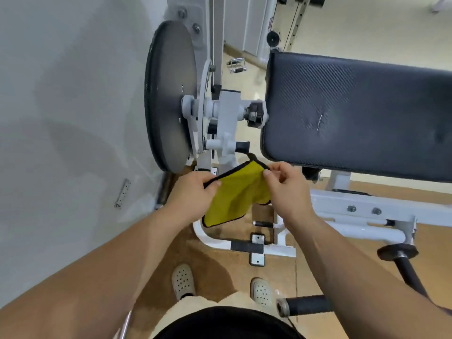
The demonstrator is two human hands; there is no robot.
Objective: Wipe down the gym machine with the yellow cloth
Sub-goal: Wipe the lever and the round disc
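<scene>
A yellow cloth with a black hem hangs between my two hands in front of the gym machine. My left hand pinches its left top edge. My right hand pinches the right top corner, and the rest of the cloth droops below. Just beyond the cloth stands the machine's white pivot assembly with a large grey disc on its left. A black padded bench stretches off to the right at about hand height. Neither hand touches the machine.
A pale wall runs close along the left. The white base frame lies on the brown floor by my feet. Black-gripped bars stick out low on the right. A loose handle lies on the floor further back.
</scene>
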